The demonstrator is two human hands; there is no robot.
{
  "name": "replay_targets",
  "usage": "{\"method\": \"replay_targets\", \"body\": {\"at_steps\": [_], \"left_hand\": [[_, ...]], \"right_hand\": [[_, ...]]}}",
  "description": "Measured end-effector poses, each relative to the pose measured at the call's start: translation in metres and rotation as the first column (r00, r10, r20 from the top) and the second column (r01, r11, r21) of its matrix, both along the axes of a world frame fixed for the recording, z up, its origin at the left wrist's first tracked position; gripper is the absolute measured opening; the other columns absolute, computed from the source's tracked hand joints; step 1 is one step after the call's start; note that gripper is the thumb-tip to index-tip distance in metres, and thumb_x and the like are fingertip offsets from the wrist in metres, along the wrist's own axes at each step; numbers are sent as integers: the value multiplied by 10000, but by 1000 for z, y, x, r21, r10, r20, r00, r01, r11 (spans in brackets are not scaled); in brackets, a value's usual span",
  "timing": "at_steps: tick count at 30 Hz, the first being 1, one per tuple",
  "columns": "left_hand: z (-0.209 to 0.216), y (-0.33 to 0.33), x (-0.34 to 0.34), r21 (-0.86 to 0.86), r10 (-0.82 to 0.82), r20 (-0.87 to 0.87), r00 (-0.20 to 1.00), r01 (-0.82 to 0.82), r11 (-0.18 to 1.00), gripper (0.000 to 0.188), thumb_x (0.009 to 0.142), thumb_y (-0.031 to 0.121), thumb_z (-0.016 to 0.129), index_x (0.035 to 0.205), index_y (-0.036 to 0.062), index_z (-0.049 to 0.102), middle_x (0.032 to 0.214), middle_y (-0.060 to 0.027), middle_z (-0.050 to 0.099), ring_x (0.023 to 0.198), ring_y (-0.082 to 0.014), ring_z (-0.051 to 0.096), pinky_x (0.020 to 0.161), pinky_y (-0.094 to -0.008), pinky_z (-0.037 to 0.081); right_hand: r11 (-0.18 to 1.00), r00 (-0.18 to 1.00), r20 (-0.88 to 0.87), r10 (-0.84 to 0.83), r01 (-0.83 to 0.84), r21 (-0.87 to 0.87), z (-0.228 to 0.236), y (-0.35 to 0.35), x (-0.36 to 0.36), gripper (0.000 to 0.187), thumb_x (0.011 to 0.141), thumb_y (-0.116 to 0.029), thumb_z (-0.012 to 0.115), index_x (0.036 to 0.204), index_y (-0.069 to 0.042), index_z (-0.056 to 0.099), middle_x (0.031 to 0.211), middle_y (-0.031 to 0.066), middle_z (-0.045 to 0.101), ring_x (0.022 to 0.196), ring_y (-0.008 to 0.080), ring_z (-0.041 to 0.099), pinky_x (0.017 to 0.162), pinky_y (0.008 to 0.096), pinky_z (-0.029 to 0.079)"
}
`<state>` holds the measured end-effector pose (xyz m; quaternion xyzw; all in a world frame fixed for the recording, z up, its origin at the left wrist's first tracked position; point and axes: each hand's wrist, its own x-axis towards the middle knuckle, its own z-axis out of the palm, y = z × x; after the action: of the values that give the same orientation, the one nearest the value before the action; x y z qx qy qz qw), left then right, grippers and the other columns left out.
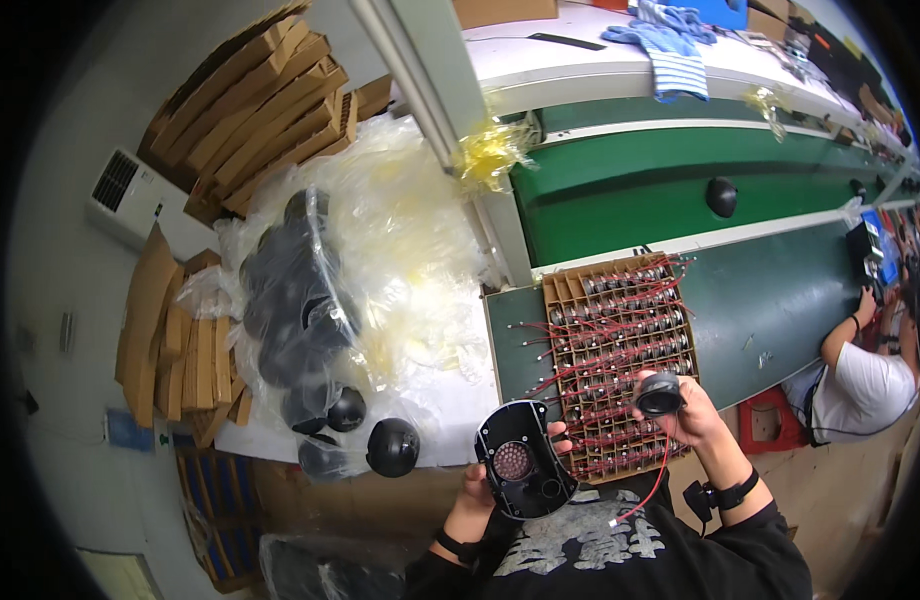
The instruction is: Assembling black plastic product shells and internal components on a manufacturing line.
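Note:
My left hand [470, 492] is closed around the edges of a black plastic housing [502, 485], whose open inner side faces up and shows a round perforated grille. To its right, my right hand [696, 420] grips a small round black speaker [659, 396] between thumb and fingers. A thin red wire [652, 488] hangs from the speaker and ends in a white plug. The speaker and the housing are apart. Just beyond both hands lies a cardboard divider tray [570, 290] with rows of round metallic parts on red wires.
Black domed shells [393, 446] lie left, many under clear plastic film [410, 250]. Flattened cardboard [245, 110] is stacked behind. A green conveyor belt [620, 190] carries another black shell [721, 197]. At right, a person in a white shirt [865, 390] sits at the dark green bench [760, 310].

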<state>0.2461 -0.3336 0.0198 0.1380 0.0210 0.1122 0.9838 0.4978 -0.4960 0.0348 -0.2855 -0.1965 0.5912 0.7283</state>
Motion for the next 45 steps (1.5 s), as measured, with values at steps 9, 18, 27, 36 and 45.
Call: {"method": "replay_targets", "body": {"at_steps": [9,18,27,36,45], "left_hand": [[13,-1,16,165,-115,-66,991,125,978,1042,665,452,753,1428,-28,232,1464,-239,280,1321,-323,374,1074,-450,348],[-3,-15,1,251,7,-180,984,39,967,1067,704,695,643,1404,-22,276,1382,-176,415,1250,-264,466,1061,-408,382],[-3,-28,8,416,132,-314,940,11,910,1090,728,842,381,1389,-21,317,1383,-199,407,1266,-299,443,1058,-434,368],[-10,-38,43,361,74,-264,962,27,932,1013,760,788,422,1391,2,321,1367,-196,429,1238,-303,471,1040,-432,398],[-17,-50,103,40,-404,-63,913,406,913,1043,748,796,430,1440,43,227,1378,-235,402,1210,-426,475,1023,-497,401]], "right_hand": [[978,-21,980,-196,-74,194,114,19,-53,569,703,-127,719,1224,7,534,1076,147,580,954,311,585,873,392,463],[981,-250,961,-119,-176,76,106,47,-77,476,688,-179,706,1106,-6,559,962,59,578,927,204,566,850,331,408],[965,-360,932,49,-222,-136,103,55,-70,486,647,-219,733,1092,-69,606,1019,6,617,969,164,553,905,344,370],[983,-263,964,30,-165,-75,121,33,-31,474,718,-224,716,1136,-34,601,1128,83,582,1024,222,536,899,365,406],[869,11,879,477,-158,-470,52,24,43,286,895,-206,563,1106,-13,567,783,229,628,762,402,617,678,454,493]]}}
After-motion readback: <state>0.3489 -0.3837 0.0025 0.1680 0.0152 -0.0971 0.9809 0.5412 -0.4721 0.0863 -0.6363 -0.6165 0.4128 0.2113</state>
